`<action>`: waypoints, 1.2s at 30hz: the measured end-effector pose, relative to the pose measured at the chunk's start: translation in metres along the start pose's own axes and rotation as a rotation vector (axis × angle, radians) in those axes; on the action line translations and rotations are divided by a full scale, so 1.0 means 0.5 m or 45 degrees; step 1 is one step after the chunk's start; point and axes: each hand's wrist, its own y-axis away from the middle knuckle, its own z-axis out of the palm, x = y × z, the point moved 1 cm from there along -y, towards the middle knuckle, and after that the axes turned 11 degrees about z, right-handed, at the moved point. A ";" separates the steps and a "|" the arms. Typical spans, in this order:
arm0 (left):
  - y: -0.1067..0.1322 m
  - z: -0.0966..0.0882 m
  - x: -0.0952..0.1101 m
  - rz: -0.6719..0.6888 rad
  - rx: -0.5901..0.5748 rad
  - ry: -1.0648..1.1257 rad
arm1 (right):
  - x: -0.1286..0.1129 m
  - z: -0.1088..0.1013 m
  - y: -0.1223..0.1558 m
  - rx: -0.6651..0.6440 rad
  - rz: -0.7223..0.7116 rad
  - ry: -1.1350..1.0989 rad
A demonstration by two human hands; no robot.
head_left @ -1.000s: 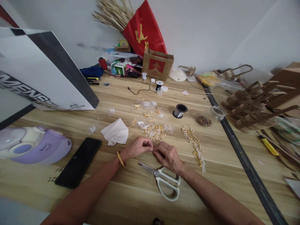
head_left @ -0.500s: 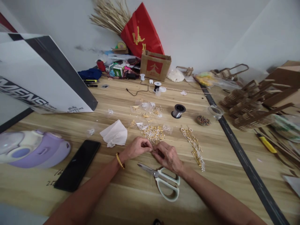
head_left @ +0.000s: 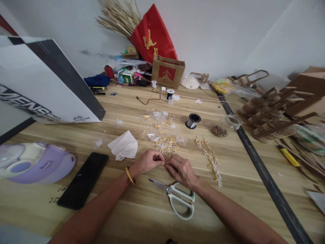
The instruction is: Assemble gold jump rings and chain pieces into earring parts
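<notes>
My left hand (head_left: 151, 160), with a yellow bangle (head_left: 130, 175) at its wrist, is closed in a pinch. Its fingertips meet those of my right hand (head_left: 182, 170), whose fingers are pressed together too. Whatever lies between the fingertips is too small to make out. Just beyond them is a heap of gold and clear beads (head_left: 166, 145). Scissors with pale green handles (head_left: 181, 200) lie on the table below my hands, blades pointing left. To the right of my right hand rest several gold and silver beaded strands (head_left: 209, 157) with rings at their far ends.
A spool of thin wire (head_left: 193, 121) and a pile of dark beads (head_left: 220, 131) sit beyond the strands. A white tissue (head_left: 124, 145), a black phone (head_left: 83, 180) and a lilac container (head_left: 43, 163) lie to the left. Small woven baskets (head_left: 264, 112) stand at right.
Both hands stay almost in place, with only a slight shift of the fingers. The things on the table have not moved.
</notes>
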 end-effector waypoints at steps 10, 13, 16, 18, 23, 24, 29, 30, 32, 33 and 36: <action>0.000 0.000 0.012 -0.015 -0.002 0.017 | -0.005 -0.004 0.002 0.001 -0.012 -0.013; 0.000 0.000 0.014 -0.021 0.002 0.006 | -0.004 -0.003 0.001 0.022 -0.021 -0.034; 0.000 0.000 0.011 -0.024 -0.007 0.016 | -0.003 -0.002 0.000 0.011 -0.010 -0.027; 0.000 0.000 0.008 -0.018 -0.018 0.027 | -0.002 -0.003 -0.001 -0.010 -0.006 -0.010; -0.001 -0.001 0.001 -0.026 -0.037 0.039 | -0.005 -0.006 -0.003 -0.022 -0.022 0.001; -0.001 -0.001 0.000 -0.028 -0.042 0.042 | -0.006 -0.007 -0.004 -0.019 -0.024 0.004; -0.001 -0.003 0.007 -0.052 -0.049 0.047 | -0.007 -0.007 -0.006 -0.026 -0.039 0.030; -0.001 -0.004 0.009 -0.056 -0.050 0.050 | -0.007 -0.006 -0.006 -0.029 -0.037 0.031; -0.002 -0.004 0.014 -0.059 -0.056 0.051 | -0.006 -0.005 -0.007 -0.038 -0.031 0.027; -0.002 -0.005 0.015 -0.059 -0.057 0.050 | -0.007 -0.005 -0.007 -0.040 -0.029 0.022; -0.003 -0.005 0.018 -0.058 -0.053 0.061 | -0.009 -0.007 -0.008 -0.033 -0.032 0.002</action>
